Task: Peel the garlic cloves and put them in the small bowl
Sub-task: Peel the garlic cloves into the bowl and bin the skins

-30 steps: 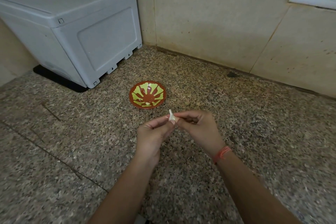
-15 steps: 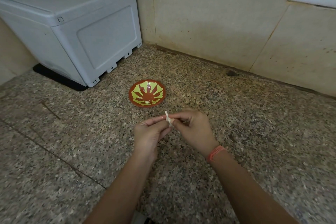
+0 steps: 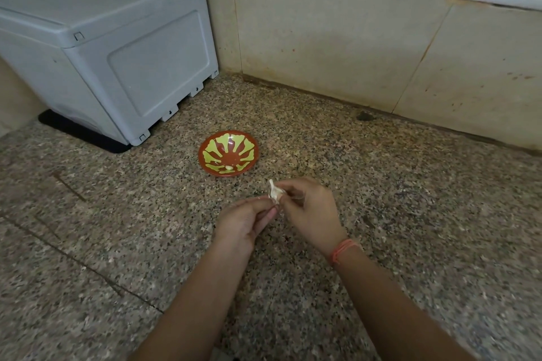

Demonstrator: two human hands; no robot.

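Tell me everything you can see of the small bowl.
The small bowl is round, shallow, glossy: red-brown with yellow-green petal shapes fanning from its centre. It sits upright on the granite counter, near the front corner of the grey box, beyond the left hand and right hand holding a garlic clove; neither touches it. One small pale piece, likely a peeled clove, lies inside by the near rim.

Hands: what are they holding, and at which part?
One garlic clove. The right hand pinches its side, the left hand pinches its lower end; its pointed top sticks out free.
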